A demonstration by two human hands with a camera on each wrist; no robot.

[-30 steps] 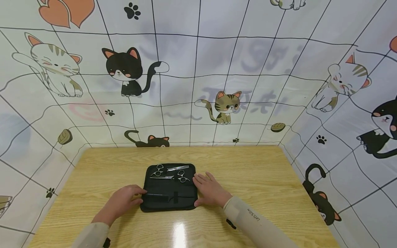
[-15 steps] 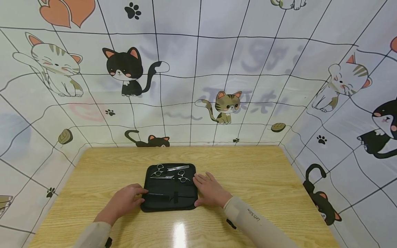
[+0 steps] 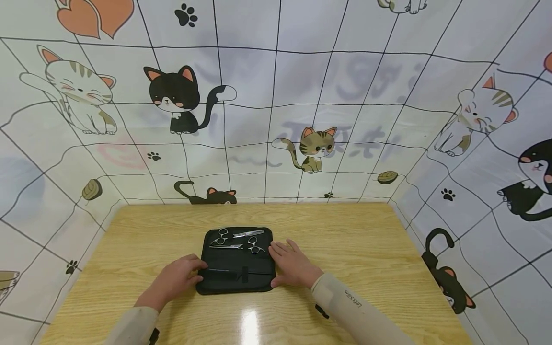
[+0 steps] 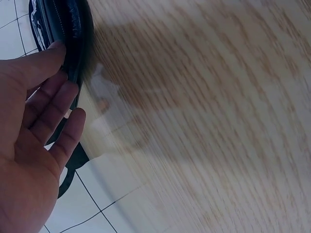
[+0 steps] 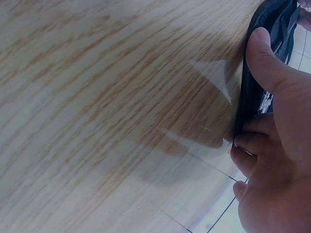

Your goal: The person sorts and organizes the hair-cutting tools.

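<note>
A black zip case point(image 3: 254, 261) lies spread open on the table in the head view. Two pairs of silver hairdressing scissors sit in its upper half: thinning scissors point(image 3: 247, 234) above and straight scissors point(image 3: 228, 247) below. In the lower half a black comb point(image 3: 222, 273) lies along the pocket beside a short strap. My left hand point(image 3: 174, 280) pinches the comb's left end at the case's left edge; the thumb hides part of the grip in the left wrist view. Against the right edge, my right hand point(image 3: 295, 266) rests with fingers extended and thumb point(image 5: 265, 53) on the rim.
The wooden table point(image 3: 345, 239) stretches to both sides of the case. A cloth printed with cats and grid lines point(image 3: 250, 96) hangs behind the table and along its sides. Light reflects near the front edge.
My left hand has shifted slightly right over the case's left edge, and the comb appears to have moved a little right with it. My right hand stays in place.
</note>
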